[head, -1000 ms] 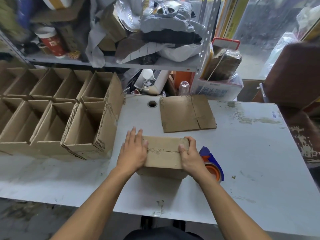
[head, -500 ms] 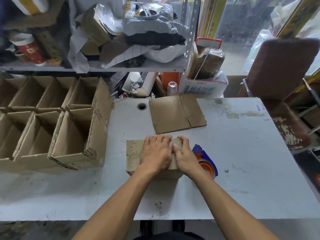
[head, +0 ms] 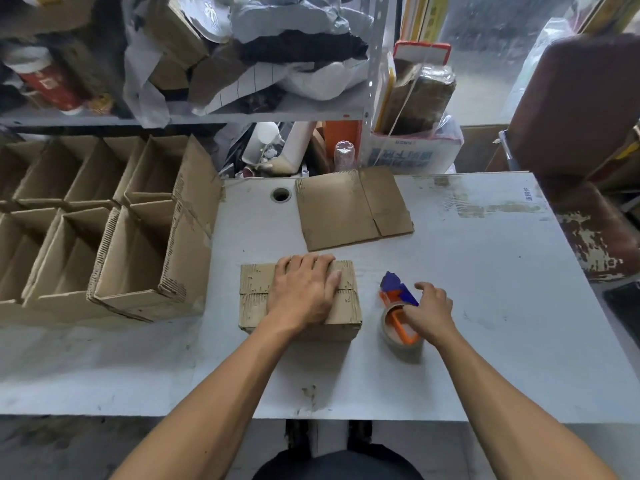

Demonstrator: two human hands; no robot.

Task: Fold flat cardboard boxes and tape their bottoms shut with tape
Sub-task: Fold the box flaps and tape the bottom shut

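One hand [head: 304,292] flat on box [head: 254,299], other [head: 429,308] on tape dispenser [head: 398,308].

grey table [head: 485,306] with cable hole [head: 281,194]; cluttered shelf [head: 242,114] behind; brown chair [head: 581,109] far right.

The left hand [head: 304,292] presses flat on the folded brown cardboard box [head: 254,299] on the grey tabletop [head: 485,289]. The right hand [head: 431,311] rests on the blue-and-orange tape dispenser [head: 398,299] beside the box.
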